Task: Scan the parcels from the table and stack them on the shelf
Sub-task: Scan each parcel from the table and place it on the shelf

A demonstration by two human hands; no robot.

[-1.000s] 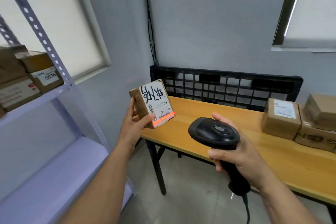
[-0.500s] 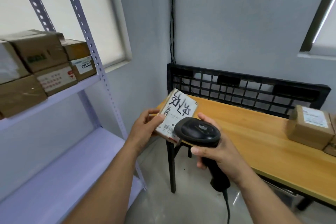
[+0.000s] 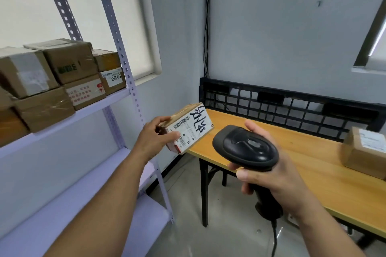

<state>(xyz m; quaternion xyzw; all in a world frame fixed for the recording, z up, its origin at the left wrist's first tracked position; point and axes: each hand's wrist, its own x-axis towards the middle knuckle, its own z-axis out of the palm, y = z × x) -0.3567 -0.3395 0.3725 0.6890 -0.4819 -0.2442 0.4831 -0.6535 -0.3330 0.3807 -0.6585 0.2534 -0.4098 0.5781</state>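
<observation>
My left hand (image 3: 155,139) grips a small brown parcel (image 3: 189,126) by its near end; its white label with black handwriting and barcodes faces up. The parcel hangs in the air over the left end of the wooden table (image 3: 302,165), between table and shelf. A black barcode scanner (image 3: 246,148) sits in my right hand (image 3: 271,175), which holds its handle to the right of the parcel, head tilted up towards me. The pale metal shelf (image 3: 94,108) on the left carries several stacked brown parcels (image 3: 69,75).
One more brown parcel (image 3: 363,152) lies on the table at the right edge. A black plastic pallet (image 3: 292,106) leans against the wall behind the table. The shelf's lower board (image 3: 73,200) is bare. The scanner's cable (image 3: 274,240) hangs to the floor.
The view has swung left, bringing the shelf closer. My left hand has turned the parcel flatter and carried it left, away from the scanner; the red scan line on the label is gone.
</observation>
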